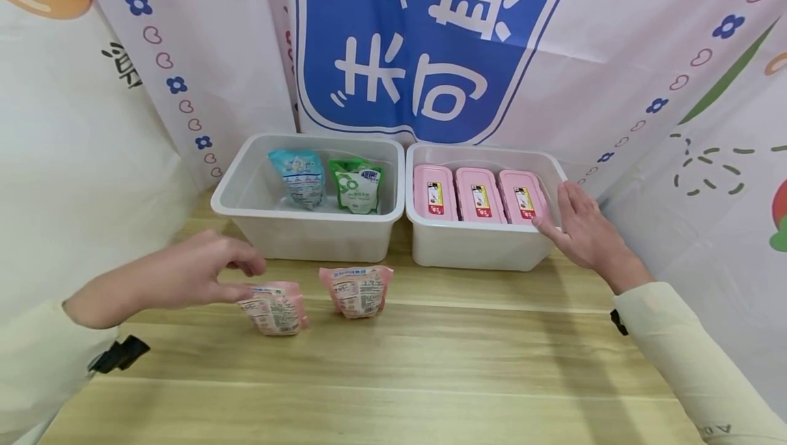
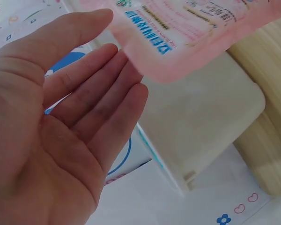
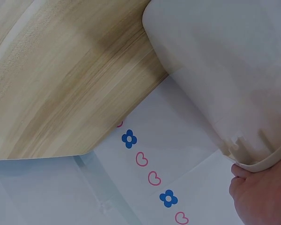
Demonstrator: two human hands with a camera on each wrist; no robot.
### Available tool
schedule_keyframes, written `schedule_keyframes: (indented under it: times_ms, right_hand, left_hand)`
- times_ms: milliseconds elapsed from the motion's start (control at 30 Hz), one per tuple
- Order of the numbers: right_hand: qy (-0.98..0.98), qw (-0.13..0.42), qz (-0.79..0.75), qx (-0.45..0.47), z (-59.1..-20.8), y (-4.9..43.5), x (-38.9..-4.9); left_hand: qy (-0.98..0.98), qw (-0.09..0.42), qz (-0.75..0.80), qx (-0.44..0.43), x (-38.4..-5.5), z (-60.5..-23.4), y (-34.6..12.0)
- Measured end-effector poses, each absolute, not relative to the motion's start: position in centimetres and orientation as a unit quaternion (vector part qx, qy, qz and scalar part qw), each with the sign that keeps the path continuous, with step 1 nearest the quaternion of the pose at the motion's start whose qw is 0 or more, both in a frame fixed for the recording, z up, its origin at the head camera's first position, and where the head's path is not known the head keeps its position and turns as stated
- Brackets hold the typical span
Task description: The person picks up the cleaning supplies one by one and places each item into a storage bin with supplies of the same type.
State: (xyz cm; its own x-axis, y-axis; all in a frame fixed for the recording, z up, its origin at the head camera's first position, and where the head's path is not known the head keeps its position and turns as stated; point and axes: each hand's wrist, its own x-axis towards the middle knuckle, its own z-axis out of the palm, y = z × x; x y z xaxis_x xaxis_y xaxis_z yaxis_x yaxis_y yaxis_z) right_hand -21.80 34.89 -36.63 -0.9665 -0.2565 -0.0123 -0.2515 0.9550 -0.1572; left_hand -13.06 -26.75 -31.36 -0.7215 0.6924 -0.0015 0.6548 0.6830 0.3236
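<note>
In the head view my left hand (image 1: 203, 268) is at the top of a pink pouch (image 1: 277, 312) standing on the table. Its fingers are loosely bent and not closed round the pouch; in the left wrist view the palm (image 2: 61, 140) faces up beside the pouch's corner (image 2: 159, 56). A second pink pouch (image 1: 359, 294) stands to the right of it. My right hand (image 1: 581, 230) rests on the right rim of the right-hand white bin (image 1: 473, 247), fingers straight, thumb over the front corner. Three pink lidded boxes (image 1: 479, 192) sit in that bin.
The left white bin (image 1: 313, 236) holds a blue pouch (image 1: 300, 182) and a green pouch (image 1: 356, 189). Both bins stand side by side at the back of the wooden table (image 1: 393, 376). Printed cloth (image 1: 240, 42) hangs behind and along both sides.
</note>
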Motion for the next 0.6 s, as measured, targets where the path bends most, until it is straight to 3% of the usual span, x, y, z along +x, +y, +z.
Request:
schedule_keyframes:
  times_ms: [600]
  right_hand:
    - [0.989, 0.009, -0.078, -0.129, -36.9, 35.0, -22.0]
  left_hand:
    - [0.915, 0.062, 0.141, 0.373, -13.1, -33.4, -25.8]
